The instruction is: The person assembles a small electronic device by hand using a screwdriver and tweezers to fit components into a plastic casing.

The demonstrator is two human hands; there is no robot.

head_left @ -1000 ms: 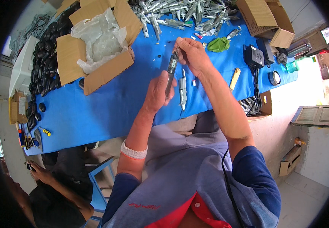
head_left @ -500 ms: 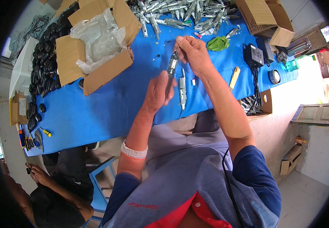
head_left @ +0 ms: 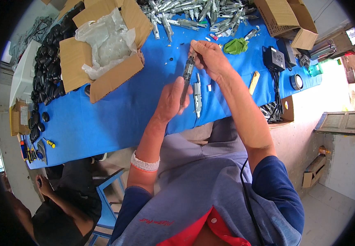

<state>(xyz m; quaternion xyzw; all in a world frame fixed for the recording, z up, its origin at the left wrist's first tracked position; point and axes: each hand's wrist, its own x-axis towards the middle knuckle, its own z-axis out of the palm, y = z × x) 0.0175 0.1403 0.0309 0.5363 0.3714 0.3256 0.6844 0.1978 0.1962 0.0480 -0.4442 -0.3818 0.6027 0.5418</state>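
Observation:
My left hand [head_left: 170, 99] is closed around the lower end of a slim grey mechanism [head_left: 189, 69] with metal and dark plastic parts, held tilted above the table. Thumb and fingers of my right hand [head_left: 213, 59] pinch its upper tip. A similar grey mechanism [head_left: 197, 100] lies on the blue cloth [head_left: 116, 121] just right of my left hand. Beside it is a small white piece [head_left: 209, 87]. Whether a smaller part sits between my right fingertips is hidden.
A large pile of grey mechanisms [head_left: 193, 16] covers the far side. An open carton [head_left: 116, 84] with plastic lining stands left, near many black rounded parts [head_left: 46, 69]. A green cloth [head_left: 235, 46] and a black power unit [head_left: 273, 59] lie right. Another person [head_left: 64, 213] sits at lower left.
The mechanism has turned slightly in my hands and shows a darker side. Both hands keep nearly the same place. The other person's hands have shifted.

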